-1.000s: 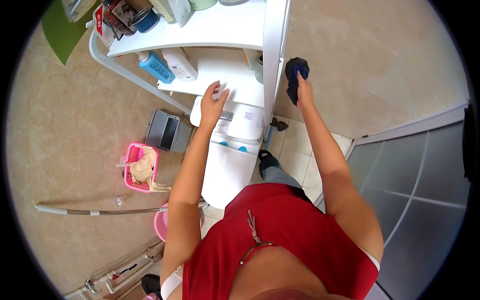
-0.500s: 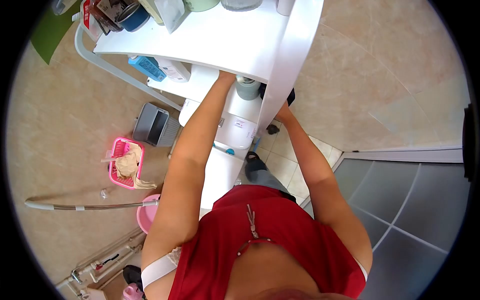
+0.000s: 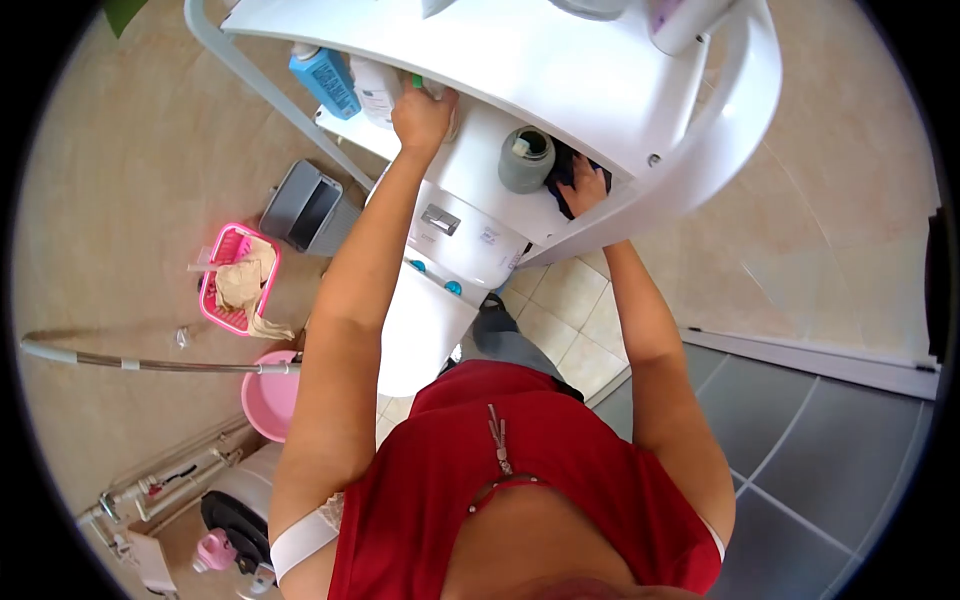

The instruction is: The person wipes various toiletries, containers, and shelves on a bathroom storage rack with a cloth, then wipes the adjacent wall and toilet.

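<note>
My left hand (image 3: 423, 122) reaches onto the lower shelf (image 3: 485, 140) with its fingers curled round a pale container with a green part (image 3: 417, 81), mostly hidden by the hand. Just left of it stand a white bottle (image 3: 375, 92) and a blue bottle (image 3: 328, 82). At the shelf's right end, my right hand (image 3: 586, 188) is on a dark cloth (image 3: 562, 180), bunched under and around its fingers. Between my hands stands a grey-green jar (image 3: 527, 160), its mouth open and a small pale item at its rim; neither hand touches it.
The upper shelf board (image 3: 520, 60) and the curved white frame post (image 3: 700, 170) overhang my hands. Below is a white toilet tank (image 3: 465, 245). To the left are a grey bin (image 3: 303, 205), a pink basket (image 3: 232, 325) with beige cloth, and a pink basin (image 3: 268, 400).
My view has shifted, showing more of the lower shelf. My left hand has come out from under the upper board. My right hand and the dark cloth are now inside the post, beside the jar.
</note>
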A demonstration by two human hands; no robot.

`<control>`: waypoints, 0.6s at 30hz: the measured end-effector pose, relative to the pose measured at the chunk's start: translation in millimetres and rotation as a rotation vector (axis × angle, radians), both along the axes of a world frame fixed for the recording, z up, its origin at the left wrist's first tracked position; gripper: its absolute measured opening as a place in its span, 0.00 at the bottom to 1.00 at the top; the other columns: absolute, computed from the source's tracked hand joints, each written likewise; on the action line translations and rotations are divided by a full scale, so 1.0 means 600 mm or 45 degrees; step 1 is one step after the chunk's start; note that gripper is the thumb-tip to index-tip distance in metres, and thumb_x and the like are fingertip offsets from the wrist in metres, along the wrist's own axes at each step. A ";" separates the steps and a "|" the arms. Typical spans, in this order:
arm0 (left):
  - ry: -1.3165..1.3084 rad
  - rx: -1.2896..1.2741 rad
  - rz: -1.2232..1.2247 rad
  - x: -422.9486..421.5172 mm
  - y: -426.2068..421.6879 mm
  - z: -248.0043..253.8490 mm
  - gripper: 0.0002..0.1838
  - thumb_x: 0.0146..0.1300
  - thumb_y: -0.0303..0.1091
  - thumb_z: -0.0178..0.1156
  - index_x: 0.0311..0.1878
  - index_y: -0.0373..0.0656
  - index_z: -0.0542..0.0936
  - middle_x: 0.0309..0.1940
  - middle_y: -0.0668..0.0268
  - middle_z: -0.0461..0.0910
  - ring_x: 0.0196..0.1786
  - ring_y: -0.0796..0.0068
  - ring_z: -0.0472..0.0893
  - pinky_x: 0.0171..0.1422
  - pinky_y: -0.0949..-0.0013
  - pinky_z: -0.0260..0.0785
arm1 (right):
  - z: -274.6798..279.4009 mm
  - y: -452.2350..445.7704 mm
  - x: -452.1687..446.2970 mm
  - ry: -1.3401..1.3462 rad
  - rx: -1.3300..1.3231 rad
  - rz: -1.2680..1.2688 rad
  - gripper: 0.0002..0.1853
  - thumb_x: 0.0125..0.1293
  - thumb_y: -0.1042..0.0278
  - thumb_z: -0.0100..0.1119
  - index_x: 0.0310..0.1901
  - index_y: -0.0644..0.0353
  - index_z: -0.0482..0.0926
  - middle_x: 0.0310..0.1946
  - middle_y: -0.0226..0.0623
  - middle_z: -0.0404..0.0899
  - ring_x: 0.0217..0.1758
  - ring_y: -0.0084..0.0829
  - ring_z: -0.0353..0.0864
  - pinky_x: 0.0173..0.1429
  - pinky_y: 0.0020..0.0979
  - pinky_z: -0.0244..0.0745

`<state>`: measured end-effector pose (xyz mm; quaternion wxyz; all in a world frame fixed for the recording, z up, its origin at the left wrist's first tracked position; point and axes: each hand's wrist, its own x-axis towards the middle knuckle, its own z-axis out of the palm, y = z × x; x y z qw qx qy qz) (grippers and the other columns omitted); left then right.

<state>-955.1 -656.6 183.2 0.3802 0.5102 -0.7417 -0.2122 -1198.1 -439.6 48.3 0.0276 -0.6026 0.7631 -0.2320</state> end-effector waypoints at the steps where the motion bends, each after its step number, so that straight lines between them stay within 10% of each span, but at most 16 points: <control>1: -0.047 0.158 -0.049 0.013 0.008 0.022 0.39 0.52 0.43 0.66 0.64 0.32 0.64 0.37 0.45 0.82 0.41 0.44 0.82 0.50 0.53 0.74 | 0.035 -0.003 0.012 -0.127 0.041 0.026 0.32 0.57 0.63 0.61 0.61 0.74 0.70 0.63 0.60 0.69 0.69 0.54 0.63 0.70 0.48 0.56; 6: 0.277 -0.345 -0.039 0.037 0.116 -0.013 0.40 0.53 0.30 0.66 0.68 0.30 0.60 0.62 0.42 0.67 0.65 0.44 0.68 0.68 0.54 0.61 | 0.061 -0.036 -0.014 -0.245 0.021 0.155 0.31 0.57 0.65 0.59 0.61 0.70 0.70 0.62 0.58 0.70 0.69 0.54 0.62 0.73 0.42 0.55; 18: 0.413 0.339 -0.512 -0.036 0.210 -0.028 0.54 0.43 0.41 0.77 0.71 0.34 0.56 0.63 0.47 0.68 0.64 0.50 0.71 0.67 0.58 0.64 | 0.084 -0.107 -0.004 -0.093 0.148 0.394 0.30 0.60 0.63 0.60 0.65 0.57 0.69 0.63 0.48 0.71 0.68 0.48 0.66 0.72 0.42 0.59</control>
